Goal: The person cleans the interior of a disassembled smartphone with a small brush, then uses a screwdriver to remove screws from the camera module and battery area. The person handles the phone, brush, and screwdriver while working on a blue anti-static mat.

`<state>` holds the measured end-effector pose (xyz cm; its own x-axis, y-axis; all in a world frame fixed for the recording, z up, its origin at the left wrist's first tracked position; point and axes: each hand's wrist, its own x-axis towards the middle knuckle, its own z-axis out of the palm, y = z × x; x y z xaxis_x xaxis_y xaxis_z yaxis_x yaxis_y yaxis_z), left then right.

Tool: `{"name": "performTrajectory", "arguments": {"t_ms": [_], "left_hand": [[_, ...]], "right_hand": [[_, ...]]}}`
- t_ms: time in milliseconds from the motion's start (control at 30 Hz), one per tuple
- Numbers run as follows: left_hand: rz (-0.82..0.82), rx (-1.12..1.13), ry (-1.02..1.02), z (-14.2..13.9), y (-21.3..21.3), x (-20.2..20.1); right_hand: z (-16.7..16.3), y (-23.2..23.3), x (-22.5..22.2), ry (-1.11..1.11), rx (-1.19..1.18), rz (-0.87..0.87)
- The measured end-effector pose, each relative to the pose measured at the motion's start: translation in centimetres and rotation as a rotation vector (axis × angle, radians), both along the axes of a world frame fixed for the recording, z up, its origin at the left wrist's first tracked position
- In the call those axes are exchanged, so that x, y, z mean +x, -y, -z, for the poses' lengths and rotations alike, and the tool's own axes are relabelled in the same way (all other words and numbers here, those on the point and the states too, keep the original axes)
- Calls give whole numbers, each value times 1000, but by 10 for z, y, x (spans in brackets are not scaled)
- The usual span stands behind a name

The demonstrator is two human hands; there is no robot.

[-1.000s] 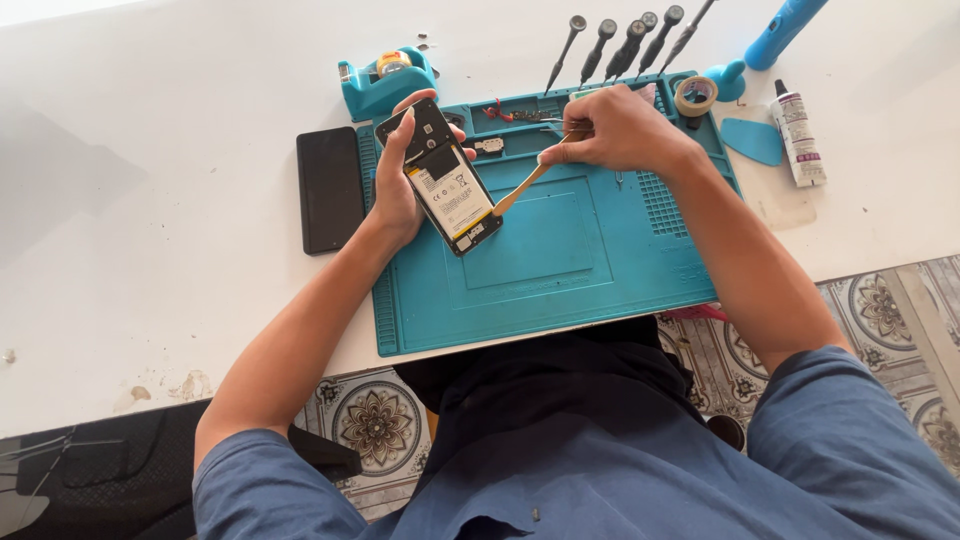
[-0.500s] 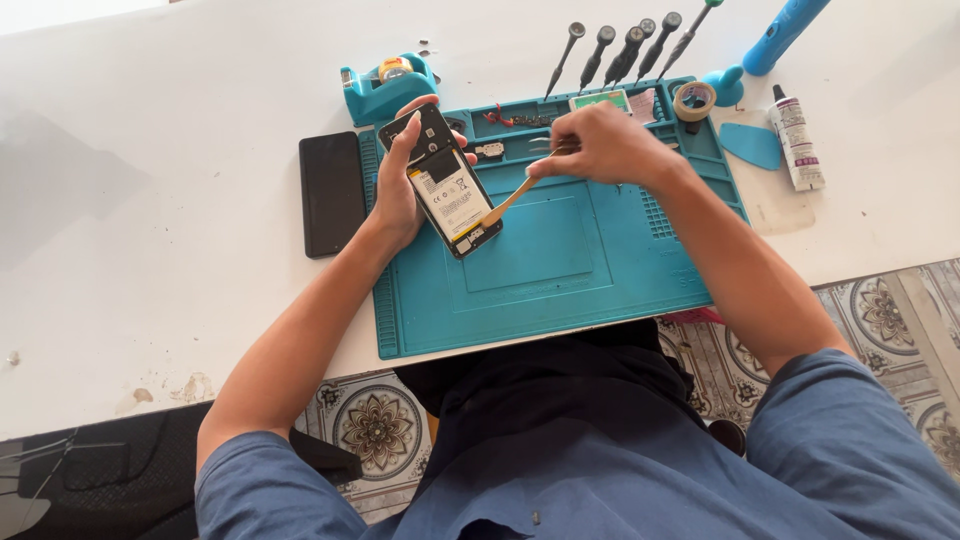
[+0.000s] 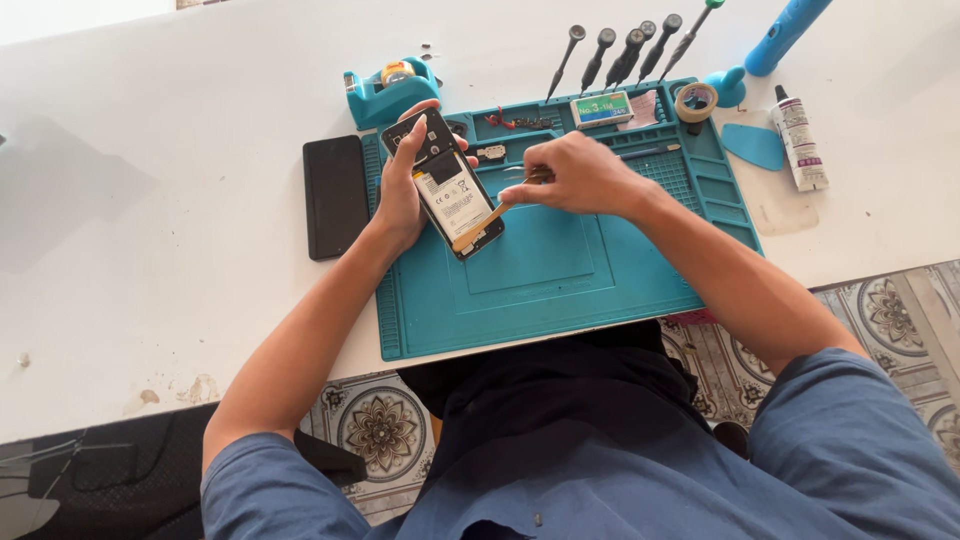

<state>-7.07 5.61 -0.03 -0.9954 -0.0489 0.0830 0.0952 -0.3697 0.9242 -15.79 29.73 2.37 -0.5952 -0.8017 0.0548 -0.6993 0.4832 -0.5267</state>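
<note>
Left hand [image 3: 400, 190] wrapped around an opened phone [image 3: 450, 190], back cover off, battery label showing, held tilted just above the teal mat [image 3: 560, 290]. Right hand [image 3: 578, 175] pinched shut on a thin wooden-looking stick [image 3: 482, 225], its tip touching the phone's lower edge, possibly under the battery, hard to tell from here. Just left of the left hand, flat on the white surface [image 3: 150, 230], a black panel [image 3: 335, 197]. Beyond the left hand's fingers, a teal tape dispenser [image 3: 388, 92]. Beyond the right hand, a small box [image 3: 601, 109] in the mat's tray and a row of screwdrivers [image 3: 625, 50]. Farther right of the right hand, a tape roll [image 3: 696, 100], a teal pick [image 3: 752, 145] and a small glue tube [image 3: 798, 138], well apart from both hands.
</note>
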Motion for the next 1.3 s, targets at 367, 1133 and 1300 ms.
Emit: {"name": "performTrajectory", "arguments": {"t_ms": [367, 1133, 1300], "left_hand": [[-5, 0, -28, -1, -3, -1], [22, 20, -30, 5, 0, 0], [22, -10, -20, 5, 0, 0]], "right_hand": [[0, 6, 9, -32, -133, -9], [12, 8, 4, 26, -208, 51], [5, -1, -8, 86, -96, -20]]}}
